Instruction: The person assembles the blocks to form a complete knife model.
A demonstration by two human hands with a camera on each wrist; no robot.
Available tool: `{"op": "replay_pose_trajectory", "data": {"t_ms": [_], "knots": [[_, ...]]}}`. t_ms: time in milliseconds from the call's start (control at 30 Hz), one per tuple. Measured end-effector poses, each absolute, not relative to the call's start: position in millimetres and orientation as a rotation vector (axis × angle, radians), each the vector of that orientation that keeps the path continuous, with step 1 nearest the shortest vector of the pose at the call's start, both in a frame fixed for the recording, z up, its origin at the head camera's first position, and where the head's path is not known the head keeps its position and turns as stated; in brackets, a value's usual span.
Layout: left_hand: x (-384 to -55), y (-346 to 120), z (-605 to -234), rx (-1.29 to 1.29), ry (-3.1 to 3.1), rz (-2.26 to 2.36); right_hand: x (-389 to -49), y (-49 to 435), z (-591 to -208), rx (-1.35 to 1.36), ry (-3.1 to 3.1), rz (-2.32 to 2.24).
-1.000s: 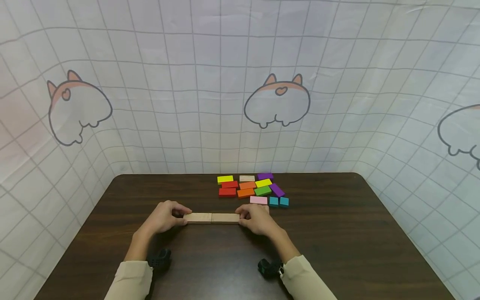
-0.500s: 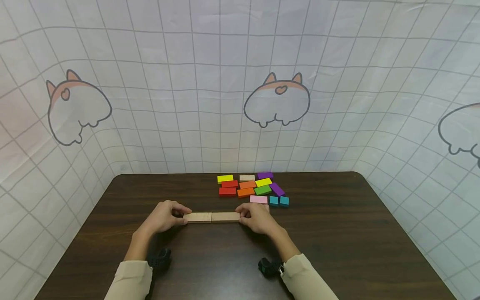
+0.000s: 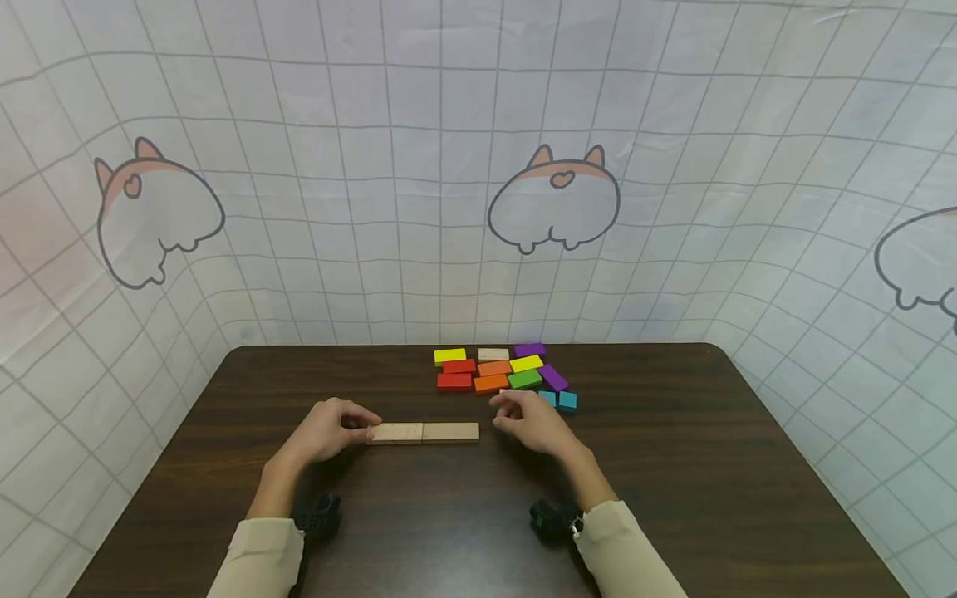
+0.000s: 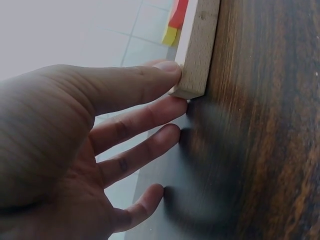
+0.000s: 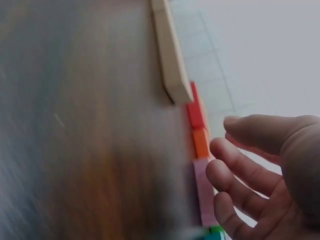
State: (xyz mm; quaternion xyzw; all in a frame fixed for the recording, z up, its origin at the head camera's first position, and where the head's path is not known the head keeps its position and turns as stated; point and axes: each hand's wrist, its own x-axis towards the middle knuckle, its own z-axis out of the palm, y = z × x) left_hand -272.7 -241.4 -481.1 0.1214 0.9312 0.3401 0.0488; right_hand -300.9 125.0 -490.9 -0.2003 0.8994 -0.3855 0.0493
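Two plain wooden blocks lie end to end in a row across the table, the left block (image 3: 398, 433) meeting the right block (image 3: 451, 433) at a thin seam. My left hand (image 3: 323, 433) pinches the outer end of the left block between thumb and forefinger, while its other fingertips touch the tabletop in the left wrist view. Apart from the row's right end, my right hand (image 3: 537, 423) hovers with loosely bent fingers and holds nothing. It covers most of a pink block in the head view; that pink block (image 5: 203, 192) shows beside its fingers in the right wrist view.
Toward the table's back edge lie several coloured blocks, among them red (image 3: 453, 382), orange (image 3: 491, 384), green (image 3: 526, 379) and purple (image 3: 554, 378). Two small blue blocks (image 3: 567, 402) sit just beyond my right hand. A grid-patterned cloth (image 3: 449, 274) hangs behind the dark table (image 3: 673, 465).
My right hand has let go of the right wooden block's end and moved right and a little away, over the pink block. The left hand and both wooden blocks stay in place.
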Motion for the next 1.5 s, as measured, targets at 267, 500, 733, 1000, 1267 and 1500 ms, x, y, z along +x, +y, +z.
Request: {"op": "replay_pose_trajectory", "data": {"t_ms": [267, 500, 733, 1000, 1267, 1500], "knots": [[-273, -241, -482, 0.359, 2.843, 1.038, -309, 155, -486, -0.431, 2.881, -1.289], [-273, -241, -482, 0.349, 2.836, 1.049, -311, 165, -489, -0.335, 2.859, -1.275], [-272, -242, -481, 0.343, 2.824, 1.054, -315, 166, -497, -0.290, 2.845, -1.196], [-272, -242, -481, 0.358, 2.816, 1.062, -316, 162, -500, -0.282, 2.876, -1.174], [-272, -242, -483, 0.352, 2.813, 1.066, -316, 157, -502, -0.273, 2.888, -1.098], [-273, -242, -483, 0.346, 2.812, 1.068, -314, 156, -501, -0.310, 2.862, -1.096]]}}
